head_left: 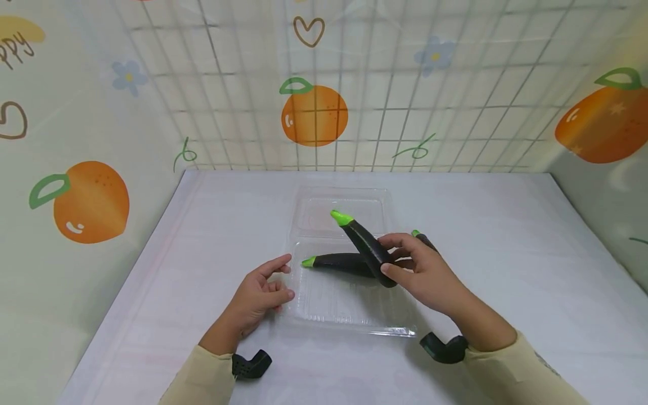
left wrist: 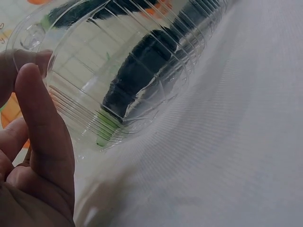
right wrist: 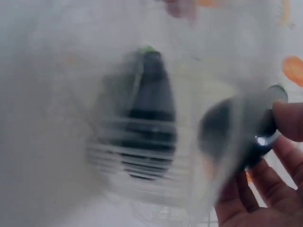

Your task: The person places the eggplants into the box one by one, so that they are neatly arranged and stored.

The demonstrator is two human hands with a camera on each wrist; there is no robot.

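My right hand (head_left: 422, 270) pinches a dark eggplant (head_left: 372, 247) with a bright green stem end, holding it tilted above a clear plastic clamshell box (head_left: 344, 312). A second eggplant (head_left: 336, 263) lies crosswise in the box's near half, its right end hidden behind the held one. Beside the box's left edge is my left hand (head_left: 258, 298), thumb and index finger apart and loosely bent, their tips at the rim. The left wrist view shows its thumb (left wrist: 40, 109) against the clear plastic. In the blurred right wrist view, the held eggplant (right wrist: 241, 127) appears beside the fingers.
Another eggplant (head_left: 424, 241) shows partly behind my right hand, right of the box. The box's lid (head_left: 344, 211) lies opened away from me. A white cloth (head_left: 486, 225) covers the table; a patterned curtain and wire grid (head_left: 374, 73) stand behind it.
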